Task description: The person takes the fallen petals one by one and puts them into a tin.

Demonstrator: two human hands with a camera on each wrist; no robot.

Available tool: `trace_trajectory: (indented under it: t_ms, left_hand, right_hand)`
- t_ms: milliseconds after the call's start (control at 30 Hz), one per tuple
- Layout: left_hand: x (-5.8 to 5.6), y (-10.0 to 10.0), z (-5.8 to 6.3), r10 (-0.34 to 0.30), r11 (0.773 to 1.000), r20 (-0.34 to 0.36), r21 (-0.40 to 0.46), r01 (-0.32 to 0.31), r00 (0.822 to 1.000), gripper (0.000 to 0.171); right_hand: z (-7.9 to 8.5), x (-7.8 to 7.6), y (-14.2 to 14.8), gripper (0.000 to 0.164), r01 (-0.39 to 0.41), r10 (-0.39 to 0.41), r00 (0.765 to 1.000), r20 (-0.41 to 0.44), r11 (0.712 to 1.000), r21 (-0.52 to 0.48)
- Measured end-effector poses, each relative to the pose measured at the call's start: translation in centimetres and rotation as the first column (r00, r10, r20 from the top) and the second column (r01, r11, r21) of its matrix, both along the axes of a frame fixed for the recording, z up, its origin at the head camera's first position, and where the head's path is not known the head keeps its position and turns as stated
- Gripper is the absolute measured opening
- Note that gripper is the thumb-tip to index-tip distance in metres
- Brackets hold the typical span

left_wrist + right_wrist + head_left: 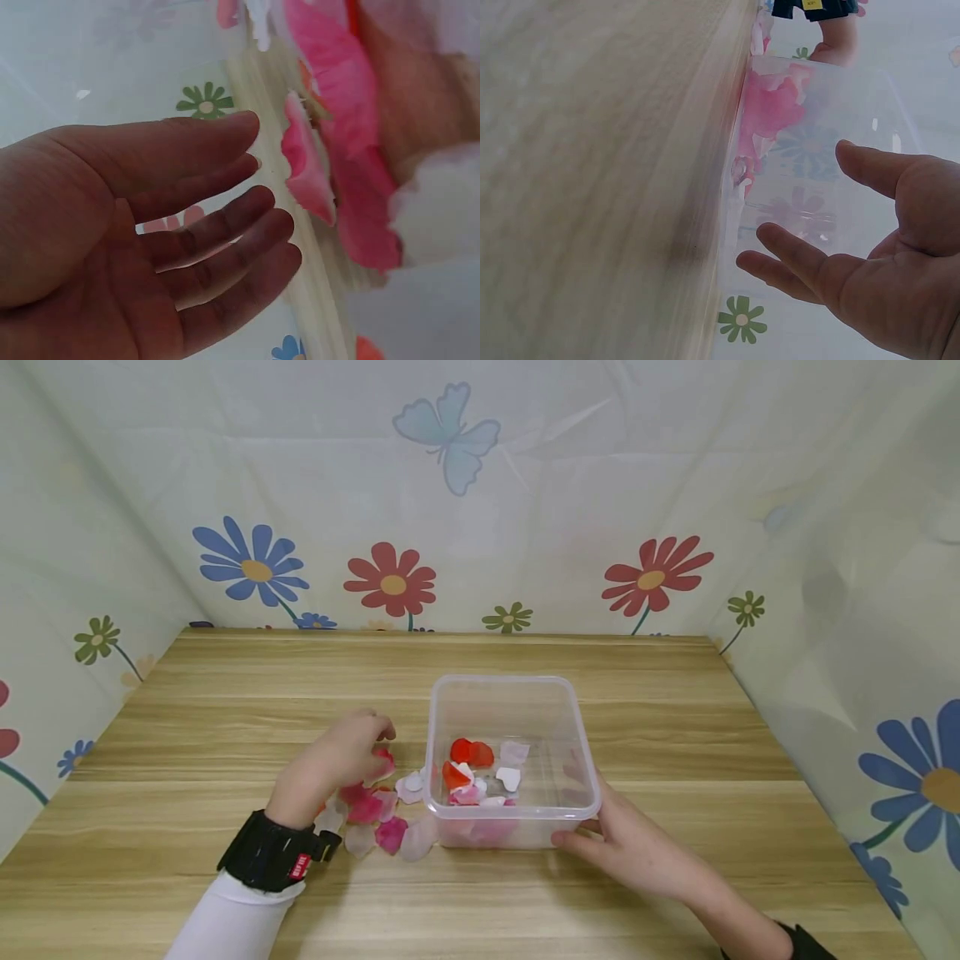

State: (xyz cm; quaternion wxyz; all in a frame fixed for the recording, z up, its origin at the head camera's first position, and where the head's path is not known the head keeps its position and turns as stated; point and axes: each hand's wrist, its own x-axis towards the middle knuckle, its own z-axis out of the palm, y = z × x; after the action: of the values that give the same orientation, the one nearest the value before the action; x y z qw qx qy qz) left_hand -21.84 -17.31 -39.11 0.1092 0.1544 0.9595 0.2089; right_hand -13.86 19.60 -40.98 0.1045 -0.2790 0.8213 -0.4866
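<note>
A clear plastic box [512,692], its top uncovered, stands on the table with red, white and pink flower petals [472,753] inside. More petals, mostly pink and white, lie loose [365,810] just left of it. My left hand [333,764] is low over these loose petals. In the left wrist view its fingers [225,259] are slightly bent, with a pink-edged petal [306,165] near the tips and nothing gripped. My right hand [626,843] rests against the box's near right corner. Its fingers [799,255] and thumb are spread apart beside the clear wall.
The wood-grain table [675,735] extends on all sides of the box. A white cloth backdrop [555,527] printed with flowers and a butterfly encloses the back and sides. Black bands [270,852] circle the wrists.
</note>
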Motion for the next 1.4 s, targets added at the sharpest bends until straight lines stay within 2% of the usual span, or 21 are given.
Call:
trace_trajectory:
  t_ms: [333, 533, 667, 967, 1200, 1400]
  left_hand:
    - [-0.1, 0.1, -1.1, -0.009, 0.999, -0.008, -0.045, 0.008, 1.000, 0.024]
    - [-0.3, -0.1, -1.5, -0.028, 0.998, -0.050, -0.053, 0.025, 0.998, 0.019]
    - [-0.2, -0.2, -1.5, -0.044, 0.998, -0.073, -0.057, 0.039, 0.996, 0.017]
    - [-0.3, 0.0, -1.3, -0.024, 1.000, -0.042, -0.018, 0.023, 0.999, 0.015]
    - [-0.3, -0.2, -1.6, -0.035, 0.999, -0.072, -0.007, 0.035, 0.997, 0.015]
    - [-0.4, -0.2, -1.6, -0.024, 1.000, -0.063, 0.005, 0.024, 0.998, 0.015]
  right_hand:
    - [0.0, 0.0, 0.0, 0.097, 0.003, -0.003, 1.000, 0.003, 1.000, 0.009]
    - [0.0, 0.0, 0.0, 0.098, -0.004, 0.004, 1.000, 0.005, 1.000, 0.004]
    - [0.0, 0.0, 0.0, 0.098, -0.008, 0.008, 1.000, 0.005, 1.000, 0.000]
    - [0.0, 0.0, 0.0, 0.098, 0.006, -0.006, 1.000, -0.017, 1.000, 0.023]
    - [0.0, 0.0, 0.0, 0.099, 0.002, -0.002, 1.000, -0.011, 1.000, 0.019]
    - [0.0, 0.0, 0.0, 0.099, -0.005, 0.005, 1.000, -0.006, 1.000, 0.009]
